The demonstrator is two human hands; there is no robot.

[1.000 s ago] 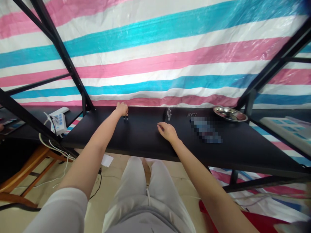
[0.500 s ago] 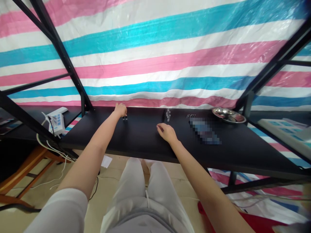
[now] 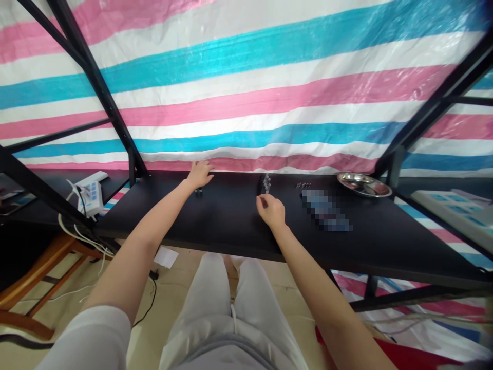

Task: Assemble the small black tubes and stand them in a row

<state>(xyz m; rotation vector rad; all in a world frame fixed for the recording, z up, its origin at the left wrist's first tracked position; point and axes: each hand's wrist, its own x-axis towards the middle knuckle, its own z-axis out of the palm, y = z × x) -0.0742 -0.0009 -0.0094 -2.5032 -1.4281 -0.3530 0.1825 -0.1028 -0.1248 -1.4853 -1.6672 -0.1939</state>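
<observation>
Left hand: the left hand [image 3: 200, 173], fingers spread and apparently grasping nothing, over the table's back edge.
Beneath its wrist: 2 small dark pieces with clear tips [image 3: 198, 190], partly hidden; a low sweep of the wrist could topple them.
Right hand: the right hand [image 3: 271, 209], fingers curled, thumb near index; whether it grips anything I cannot tell.
Just beyond it: a narrow black block with clear, knobbly pieces along its side [image 3: 266, 183]; a forward nudge of the knuckles could knock it askew.
Small loose bits: a short row of small grey pieces [image 3: 303, 185], likely to scatter if a sleeve or hand brushes past.
Back edge: the pink, white and blue striped plastic sheet [image 3: 246, 141] hangs close behind, limiting reach.
Open room: the matt black rectangular tabletop [image 3: 227, 216] runs between the hands and to the front edge.
Right side: a pixelated dark blue patch [image 3: 326, 210] and a shiny round metal dish [image 3: 364, 185] narrow the way.
</observation>
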